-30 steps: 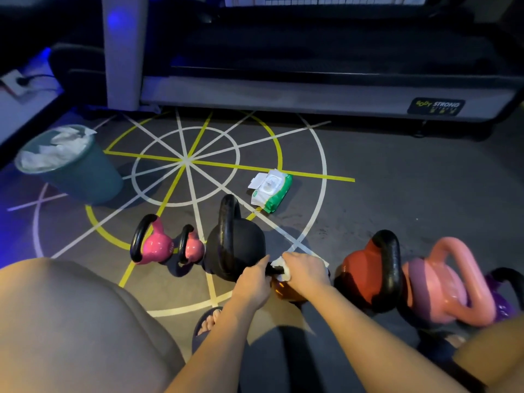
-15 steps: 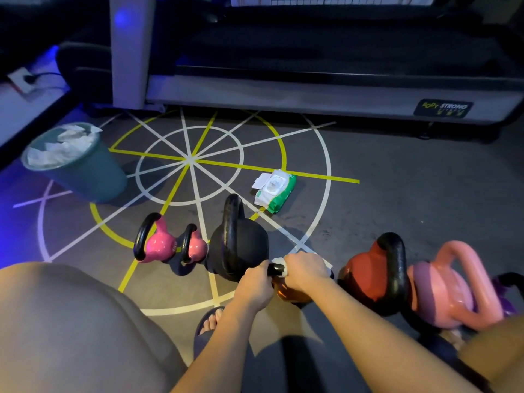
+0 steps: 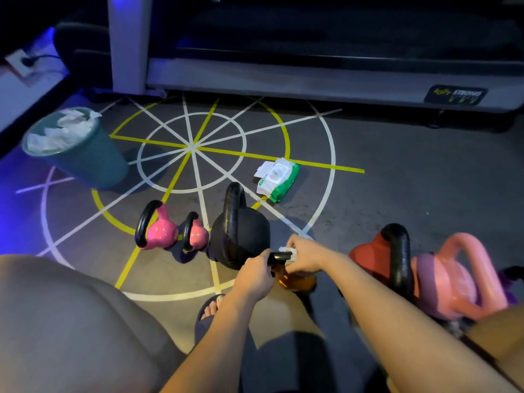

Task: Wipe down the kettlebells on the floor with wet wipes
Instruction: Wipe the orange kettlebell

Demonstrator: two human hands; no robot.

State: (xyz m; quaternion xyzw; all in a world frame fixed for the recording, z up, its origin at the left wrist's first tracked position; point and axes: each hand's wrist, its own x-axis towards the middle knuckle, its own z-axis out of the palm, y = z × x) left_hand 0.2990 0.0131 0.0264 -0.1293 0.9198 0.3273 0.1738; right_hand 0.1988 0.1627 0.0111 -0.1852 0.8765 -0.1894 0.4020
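Note:
An orange kettlebell point(image 3: 295, 277) stands on the floor, mostly hidden under my hands. My left hand point(image 3: 255, 272) grips the left end of its black handle point(image 3: 278, 256). My right hand point(image 3: 304, 255) holds a white wet wipe point(image 3: 289, 252) wrapped round the handle's right end. A large black kettlebell point(image 3: 241, 234) stands just left of it, with two small pink kettlebells point(image 3: 160, 231) further left. A red kettlebell point(image 3: 371, 256) and a light pink kettlebell point(image 3: 453, 282) stand to the right. The green pack of wet wipes point(image 3: 279, 180) lies on the floor beyond.
A teal bin point(image 3: 82, 157) full of used wipes stands at the left. A treadmill base point(image 3: 283, 80) runs across the back. My foot in a sandal point(image 3: 211, 310) and my knees fill the near floor. A purple kettlebell point(image 3: 513, 282) shows at the right edge.
My right hand with the wipe has slid a little to the right along the handle, baring more black handle between my hands. The left hand keeps its grip.

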